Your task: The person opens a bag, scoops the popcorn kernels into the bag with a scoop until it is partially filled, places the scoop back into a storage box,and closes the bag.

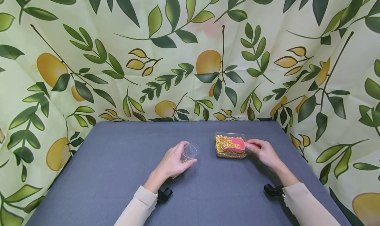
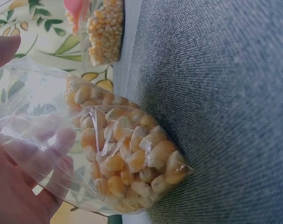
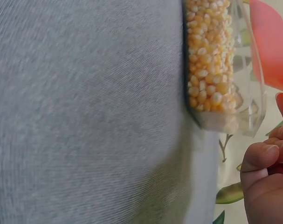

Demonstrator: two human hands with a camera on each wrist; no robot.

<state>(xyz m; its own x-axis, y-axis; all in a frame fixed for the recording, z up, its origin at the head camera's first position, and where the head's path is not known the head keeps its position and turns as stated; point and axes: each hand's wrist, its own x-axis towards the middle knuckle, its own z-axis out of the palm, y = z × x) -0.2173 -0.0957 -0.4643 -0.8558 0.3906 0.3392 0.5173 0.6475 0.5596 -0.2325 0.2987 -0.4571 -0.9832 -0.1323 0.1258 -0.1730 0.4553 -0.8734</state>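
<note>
My left hand (image 1: 173, 160) holds a clear plastic bag (image 1: 190, 151) by its upper part, with the round mouth spread. Yellow corn kernels (image 2: 127, 158) fill the bag's lower end, seen in the left wrist view just at the table. The right hand (image 1: 265, 152) grips a pink scoop (image 1: 238, 143) by its handle. That scoop's bowl is over the clear rectangular container (image 3: 225, 122) and has some kernels in it in the head view. More corn kernels (image 3: 209, 60) lie inside the container, which stands right of the bag.
A grey-blue cloth covers the table (image 1: 118, 160). Behind it and along both sides hangs a leaf-and-fruit patterned curtain (image 1: 178, 71). Black wrist straps (image 1: 164, 195) sit at both cuffs.
</note>
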